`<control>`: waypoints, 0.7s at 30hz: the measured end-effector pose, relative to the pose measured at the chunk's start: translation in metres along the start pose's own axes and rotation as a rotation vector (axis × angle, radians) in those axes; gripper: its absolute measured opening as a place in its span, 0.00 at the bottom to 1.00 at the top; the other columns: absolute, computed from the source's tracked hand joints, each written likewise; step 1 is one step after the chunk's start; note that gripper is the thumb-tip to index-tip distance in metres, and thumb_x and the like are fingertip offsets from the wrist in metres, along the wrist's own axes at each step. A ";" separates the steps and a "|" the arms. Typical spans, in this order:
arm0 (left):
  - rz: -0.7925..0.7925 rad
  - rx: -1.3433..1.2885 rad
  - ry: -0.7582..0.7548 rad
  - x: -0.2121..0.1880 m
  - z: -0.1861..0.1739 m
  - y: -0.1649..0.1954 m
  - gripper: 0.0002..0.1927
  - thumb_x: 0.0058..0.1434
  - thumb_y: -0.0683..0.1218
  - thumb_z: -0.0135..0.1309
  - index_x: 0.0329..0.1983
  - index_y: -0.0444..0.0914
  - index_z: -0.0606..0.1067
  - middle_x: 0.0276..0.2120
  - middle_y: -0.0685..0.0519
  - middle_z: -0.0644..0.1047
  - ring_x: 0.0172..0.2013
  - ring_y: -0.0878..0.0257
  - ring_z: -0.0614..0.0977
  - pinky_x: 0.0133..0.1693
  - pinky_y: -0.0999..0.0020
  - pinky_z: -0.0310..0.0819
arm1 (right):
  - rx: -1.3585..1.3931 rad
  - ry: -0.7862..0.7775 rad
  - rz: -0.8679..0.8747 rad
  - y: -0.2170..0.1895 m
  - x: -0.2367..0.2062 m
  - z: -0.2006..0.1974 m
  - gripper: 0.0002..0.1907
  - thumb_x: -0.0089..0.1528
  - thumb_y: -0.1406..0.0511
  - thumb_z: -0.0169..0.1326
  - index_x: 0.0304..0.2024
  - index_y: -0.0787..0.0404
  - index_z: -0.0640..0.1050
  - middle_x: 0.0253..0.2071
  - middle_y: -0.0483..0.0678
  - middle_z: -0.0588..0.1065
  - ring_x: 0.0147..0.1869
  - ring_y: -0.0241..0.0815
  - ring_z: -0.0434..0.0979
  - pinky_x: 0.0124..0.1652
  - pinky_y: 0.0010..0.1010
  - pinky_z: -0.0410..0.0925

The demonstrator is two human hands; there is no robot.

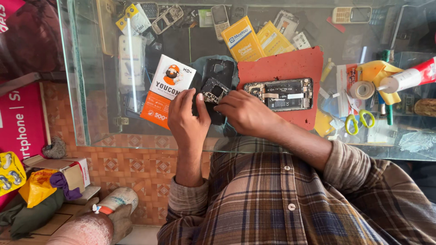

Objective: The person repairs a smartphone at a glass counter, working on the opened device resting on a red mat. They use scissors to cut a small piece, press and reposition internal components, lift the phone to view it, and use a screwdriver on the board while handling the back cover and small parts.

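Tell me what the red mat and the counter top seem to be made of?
The red mat looks like matte rubber or silicone: dull, with a ragged, worn edge. The counter top looks like clear glass: greenish edges, and phones show underneath.

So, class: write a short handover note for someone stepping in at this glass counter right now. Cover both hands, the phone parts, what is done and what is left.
Left hand: steadies the small dark part at its left edge, on the black back cover.
Right hand: fingertips on the same part's right edge.
Opened phone: lies face down on the red mat, back off, insides exposed.
Done: phone opened.
Left: the part is not in the phone; the cover is still off.
Scissors and tape roll lie to the right.
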State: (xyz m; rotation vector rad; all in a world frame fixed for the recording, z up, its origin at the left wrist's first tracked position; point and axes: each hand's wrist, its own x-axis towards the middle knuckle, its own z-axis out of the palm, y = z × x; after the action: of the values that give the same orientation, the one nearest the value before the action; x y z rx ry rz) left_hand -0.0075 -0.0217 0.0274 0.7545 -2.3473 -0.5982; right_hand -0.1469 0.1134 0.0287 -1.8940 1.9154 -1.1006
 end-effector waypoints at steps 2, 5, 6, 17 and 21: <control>0.007 -0.033 -0.017 0.001 -0.001 0.001 0.09 0.68 0.41 0.58 0.49 0.32 0.78 0.45 0.45 0.80 0.46 0.47 0.81 0.49 0.56 0.76 | 0.075 0.074 0.035 0.005 -0.011 -0.016 0.17 0.54 0.76 0.55 0.46 0.67 0.79 0.45 0.54 0.77 0.49 0.56 0.77 0.49 0.44 0.71; 0.057 -0.089 -0.094 0.002 -0.004 0.002 0.15 0.66 0.43 0.61 0.53 0.32 0.76 0.49 0.45 0.79 0.48 0.47 0.79 0.52 0.55 0.74 | 0.083 0.158 0.211 0.016 -0.037 -0.048 0.16 0.56 0.80 0.53 0.45 0.65 0.79 0.43 0.54 0.78 0.48 0.55 0.79 0.47 0.42 0.73; 0.090 -0.101 -0.129 0.002 -0.004 0.005 0.19 0.64 0.45 0.63 0.55 0.32 0.75 0.51 0.44 0.78 0.49 0.46 0.78 0.52 0.54 0.73 | 0.085 0.205 0.260 0.020 -0.048 -0.059 0.14 0.58 0.80 0.53 0.45 0.65 0.79 0.44 0.53 0.78 0.49 0.53 0.80 0.47 0.40 0.73; 0.081 0.098 -0.280 0.012 0.013 0.020 0.46 0.47 0.50 0.73 0.66 0.30 0.65 0.53 0.42 0.73 0.50 0.45 0.73 0.54 0.50 0.67 | 0.057 0.541 0.627 0.035 -0.146 -0.075 0.09 0.63 0.79 0.52 0.43 0.67 0.80 0.40 0.48 0.80 0.38 0.32 0.79 0.39 0.23 0.70; 0.067 0.048 -0.230 0.013 0.014 0.024 0.48 0.45 0.49 0.74 0.66 0.30 0.63 0.50 0.44 0.73 0.49 0.45 0.72 0.54 0.49 0.66 | 0.068 0.525 0.615 0.033 -0.145 -0.076 0.09 0.64 0.79 0.52 0.42 0.67 0.80 0.38 0.48 0.80 0.37 0.33 0.79 0.38 0.24 0.71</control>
State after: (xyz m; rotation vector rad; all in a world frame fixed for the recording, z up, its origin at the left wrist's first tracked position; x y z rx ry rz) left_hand -0.0343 -0.0089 0.0360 0.6539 -2.5950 -0.6310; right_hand -0.2006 0.2707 0.0120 -0.8977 2.4365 -1.4937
